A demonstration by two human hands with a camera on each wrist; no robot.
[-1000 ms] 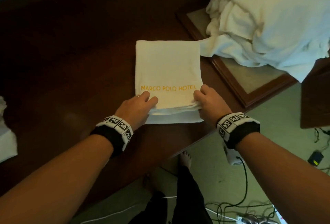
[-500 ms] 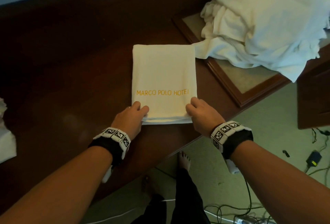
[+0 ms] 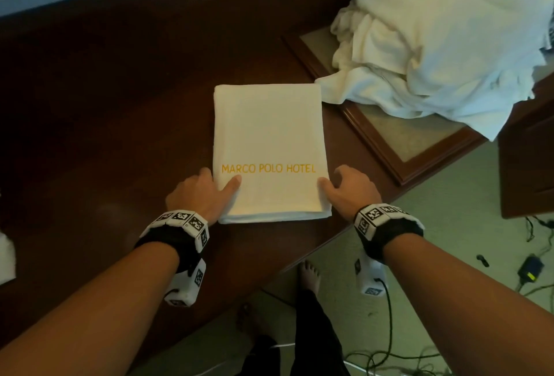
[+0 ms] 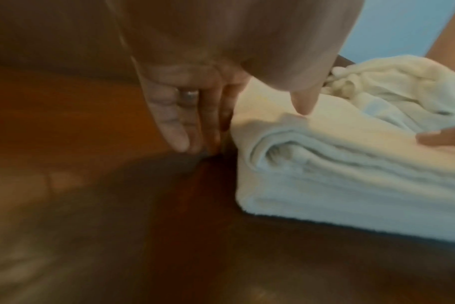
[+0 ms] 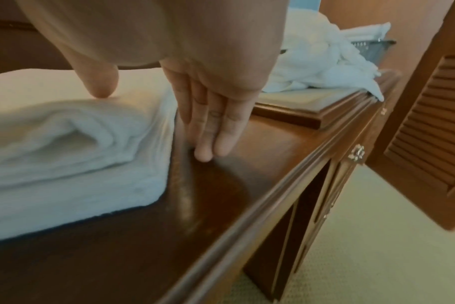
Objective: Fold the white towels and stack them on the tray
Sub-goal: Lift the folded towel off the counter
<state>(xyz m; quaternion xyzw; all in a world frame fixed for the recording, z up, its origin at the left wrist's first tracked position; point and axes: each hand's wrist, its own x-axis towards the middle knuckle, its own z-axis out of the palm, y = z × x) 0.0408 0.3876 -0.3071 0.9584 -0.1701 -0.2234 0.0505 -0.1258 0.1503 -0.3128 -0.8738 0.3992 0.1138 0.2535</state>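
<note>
Lengthwise, folded towel (image 3: 268, 136) away from person.

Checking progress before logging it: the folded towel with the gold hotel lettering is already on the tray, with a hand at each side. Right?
Not quite. The folded towel lies on the dark wooden tabletop, beside the tray, which holds only the unfolded pile. The head view shows this. The left hand and right hand are indeed at its sides.

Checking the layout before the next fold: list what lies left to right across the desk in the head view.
Left hand → folded towel → right hand → tray, with the unfolded towels piled on it.
</note>
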